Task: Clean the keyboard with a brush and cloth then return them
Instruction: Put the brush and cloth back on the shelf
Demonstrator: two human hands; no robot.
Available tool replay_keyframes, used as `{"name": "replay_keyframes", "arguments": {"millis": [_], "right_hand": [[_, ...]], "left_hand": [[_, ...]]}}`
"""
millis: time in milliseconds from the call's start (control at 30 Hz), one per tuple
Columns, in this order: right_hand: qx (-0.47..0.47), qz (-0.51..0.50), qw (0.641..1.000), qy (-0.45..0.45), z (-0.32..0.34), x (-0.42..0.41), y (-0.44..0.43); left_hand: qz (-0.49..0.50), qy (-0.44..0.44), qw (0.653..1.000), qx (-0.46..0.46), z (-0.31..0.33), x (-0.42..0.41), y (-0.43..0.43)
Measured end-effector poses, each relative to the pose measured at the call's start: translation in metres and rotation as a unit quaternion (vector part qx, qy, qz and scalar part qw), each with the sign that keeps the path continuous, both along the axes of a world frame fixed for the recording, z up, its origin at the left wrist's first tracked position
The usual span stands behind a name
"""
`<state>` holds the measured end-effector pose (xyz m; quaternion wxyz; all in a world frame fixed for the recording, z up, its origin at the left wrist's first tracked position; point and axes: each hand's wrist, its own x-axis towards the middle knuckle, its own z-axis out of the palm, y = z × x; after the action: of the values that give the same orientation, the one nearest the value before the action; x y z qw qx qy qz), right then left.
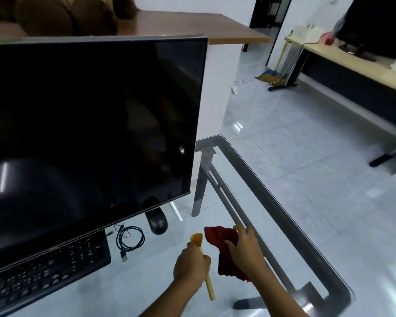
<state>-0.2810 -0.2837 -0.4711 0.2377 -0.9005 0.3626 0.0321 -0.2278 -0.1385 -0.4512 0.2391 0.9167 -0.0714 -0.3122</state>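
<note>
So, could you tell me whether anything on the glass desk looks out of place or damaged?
Nothing looks damaged or spilled. The only loose item is a coiled black cable lying between the keyboard and the mouse. The left hand grips the brush and the right hand the red cloth.

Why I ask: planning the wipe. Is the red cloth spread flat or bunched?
Bunched: the red cloth is crumpled in the right hand, folds showing, not flat.
</note>
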Motion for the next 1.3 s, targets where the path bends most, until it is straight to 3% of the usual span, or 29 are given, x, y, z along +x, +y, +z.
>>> {"name": "replay_keyframes", "arguments": {"millis": [200, 367, 533, 833, 933, 1133, 1300], "right_hand": [[-0.052, 0.035, 0.998, -0.020, -0.009, 0.005, 0.006], [0.072, 0.026, 0.985, -0.154, 0.012, 0.004, 0.008], [0.130, 0.046, 0.948, -0.287, 0.085, 0.013, 0.004], [0.044, 0.067, 0.867, -0.492, 0.263, 0.058, -0.006], [0.041, 0.081, 0.848, -0.521, 0.314, 0.078, -0.010], [-0.019, 0.123, 0.857, -0.501, 0.404, 0.141, -0.033], [-0.092, 0.164, 0.860, -0.474, 0.460, 0.198, -0.046]], "left_hand": [[0.034, 0.018, 0.998, -0.045, 0.000, 0.007, 0.009], [0.047, 0.005, 0.988, -0.149, 0.018, 0.018, 0.019], [0.064, -0.067, 0.959, -0.267, 0.071, 0.026, 0.022], [0.028, -0.198, 0.895, -0.397, 0.207, 0.051, 0.019], [0.011, -0.243, 0.878, -0.412, 0.260, 0.066, 0.018], [0.025, -0.246, 0.843, -0.477, 0.373, 0.120, 0.007], [0.028, -0.286, 0.857, -0.428, 0.451, 0.186, 0.008]]}}
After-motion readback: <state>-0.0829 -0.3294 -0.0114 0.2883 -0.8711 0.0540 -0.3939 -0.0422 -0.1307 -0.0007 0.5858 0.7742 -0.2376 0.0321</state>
